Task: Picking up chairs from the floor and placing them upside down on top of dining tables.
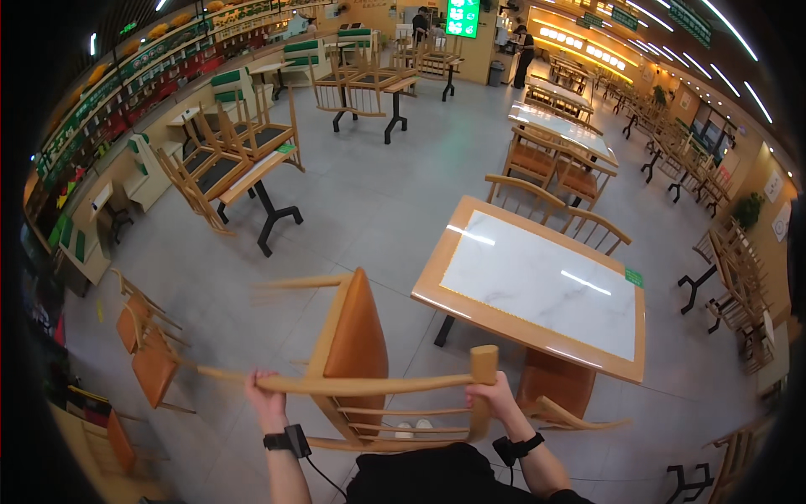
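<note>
A wooden chair (pixel 358 349) with an orange-brown padded seat is tilted on its side in front of me, with some legs pointing left. My left hand (pixel 267 393) is closed around a long wooden bar of it. My right hand (pixel 494 395) grips the thick wooden end of the same chair, close to the table's near edge. Just ahead to the right stands a table (pixel 537 290) with a white marbled top and a wooden border. Another orange-brown chair (pixel 554 382) is partly under its near side. The blurred legs make it hard to tell whether the held chair touches the floor.
To the left stand two more orange-seated chairs (pixel 151 361). A table with upturned chairs (pixel 243 143) on it is at the upper left. Other chairs (pixel 554 202) line the far side of the marbled table. Grey tiled floor (pixel 369 193) runs between them. A person (pixel 524 52) stands far back.
</note>
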`<state>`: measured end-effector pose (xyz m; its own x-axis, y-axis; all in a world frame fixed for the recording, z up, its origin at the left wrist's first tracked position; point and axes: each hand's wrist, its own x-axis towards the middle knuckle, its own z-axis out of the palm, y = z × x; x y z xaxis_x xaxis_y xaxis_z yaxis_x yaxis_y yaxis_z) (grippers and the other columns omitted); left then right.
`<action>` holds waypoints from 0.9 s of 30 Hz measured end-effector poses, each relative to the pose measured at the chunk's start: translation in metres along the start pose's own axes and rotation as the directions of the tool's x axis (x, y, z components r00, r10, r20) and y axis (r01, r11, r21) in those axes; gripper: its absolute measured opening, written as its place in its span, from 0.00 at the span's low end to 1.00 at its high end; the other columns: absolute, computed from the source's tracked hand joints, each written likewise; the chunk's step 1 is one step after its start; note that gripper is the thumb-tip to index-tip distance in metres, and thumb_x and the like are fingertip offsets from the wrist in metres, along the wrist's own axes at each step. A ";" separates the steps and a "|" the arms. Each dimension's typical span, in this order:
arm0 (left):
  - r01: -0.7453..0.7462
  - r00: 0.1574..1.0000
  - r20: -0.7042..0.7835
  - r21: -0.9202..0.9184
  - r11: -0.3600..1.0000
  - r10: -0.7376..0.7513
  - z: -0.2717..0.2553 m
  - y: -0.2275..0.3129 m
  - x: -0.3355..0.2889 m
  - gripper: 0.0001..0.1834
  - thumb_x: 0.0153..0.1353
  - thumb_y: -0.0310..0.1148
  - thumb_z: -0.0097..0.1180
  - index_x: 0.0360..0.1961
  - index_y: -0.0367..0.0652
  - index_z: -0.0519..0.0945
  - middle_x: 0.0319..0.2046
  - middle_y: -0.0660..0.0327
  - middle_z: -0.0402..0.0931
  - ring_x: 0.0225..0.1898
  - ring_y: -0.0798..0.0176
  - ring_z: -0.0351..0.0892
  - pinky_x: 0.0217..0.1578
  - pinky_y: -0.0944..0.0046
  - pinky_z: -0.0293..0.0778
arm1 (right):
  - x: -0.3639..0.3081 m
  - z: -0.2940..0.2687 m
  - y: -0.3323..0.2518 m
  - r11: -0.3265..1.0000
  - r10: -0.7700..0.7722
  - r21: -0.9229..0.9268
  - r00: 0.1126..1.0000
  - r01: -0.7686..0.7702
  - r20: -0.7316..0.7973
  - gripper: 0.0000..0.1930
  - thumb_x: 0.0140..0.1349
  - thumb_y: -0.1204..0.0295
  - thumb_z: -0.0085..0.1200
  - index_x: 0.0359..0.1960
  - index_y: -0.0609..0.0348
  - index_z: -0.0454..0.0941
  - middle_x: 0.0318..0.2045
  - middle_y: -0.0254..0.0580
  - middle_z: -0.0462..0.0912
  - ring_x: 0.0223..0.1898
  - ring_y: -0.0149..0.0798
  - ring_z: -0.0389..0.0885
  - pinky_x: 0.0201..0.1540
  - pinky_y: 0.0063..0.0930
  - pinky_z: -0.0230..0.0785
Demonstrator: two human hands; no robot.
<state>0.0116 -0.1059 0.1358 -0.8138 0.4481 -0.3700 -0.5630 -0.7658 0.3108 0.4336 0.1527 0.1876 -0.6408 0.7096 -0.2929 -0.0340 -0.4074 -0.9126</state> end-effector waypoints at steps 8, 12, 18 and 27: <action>0.249 0.721 0.591 0.267 0.931 -0.362 0.177 -0.113 -0.084 0.08 0.63 0.30 0.52 0.26 0.48 0.69 0.21 0.66 0.65 0.30 0.65 0.69 0.52 0.56 0.69 | -0.045 -0.101 0.067 0.945 -0.323 -0.248 0.729 0.214 -0.603 0.10 0.62 0.68 0.55 0.39 0.63 0.75 0.29 0.40 0.80 0.31 0.34 0.79 0.37 0.25 0.71; 0.160 0.350 0.750 0.542 0.825 -0.561 0.224 -0.196 -0.105 0.08 0.61 0.29 0.56 0.28 0.47 0.69 0.21 0.65 0.68 0.35 0.62 0.72 0.57 0.53 0.68 | -0.045 -0.134 0.145 0.969 -0.240 -0.219 0.653 0.116 -0.718 0.29 0.69 0.61 0.54 0.64 0.65 0.59 0.57 0.48 0.72 0.56 0.38 0.71 0.59 0.29 0.63; -0.046 0.202 0.555 0.829 0.558 -0.807 0.261 -0.324 -0.136 0.09 0.59 0.27 0.64 0.26 0.44 0.74 0.28 0.65 0.76 0.34 0.70 0.77 0.41 0.67 0.74 | 0.004 -0.188 0.225 0.995 -0.028 0.035 0.626 0.089 -0.779 0.34 0.70 0.63 0.52 0.70 0.55 0.47 0.61 0.45 0.66 0.60 0.43 0.68 0.56 0.41 0.70; -0.461 0.123 0.411 0.829 0.315 -0.903 0.276 -0.456 -0.134 0.14 0.60 0.36 0.66 0.25 0.43 0.74 0.24 0.68 0.75 0.30 0.75 0.73 0.31 0.71 0.70 | 0.083 -0.210 0.298 0.846 0.481 0.497 0.675 -0.192 -0.559 0.23 0.73 0.60 0.43 0.64 0.50 0.50 0.58 0.48 0.66 0.57 0.54 0.72 0.61 0.63 0.62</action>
<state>0.3374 0.3109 0.2855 0.3496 0.9363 0.0339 0.0785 -0.0653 0.9948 0.5318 0.2112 -0.1687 -0.0200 0.6044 -0.7964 -0.2871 -0.7665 -0.5745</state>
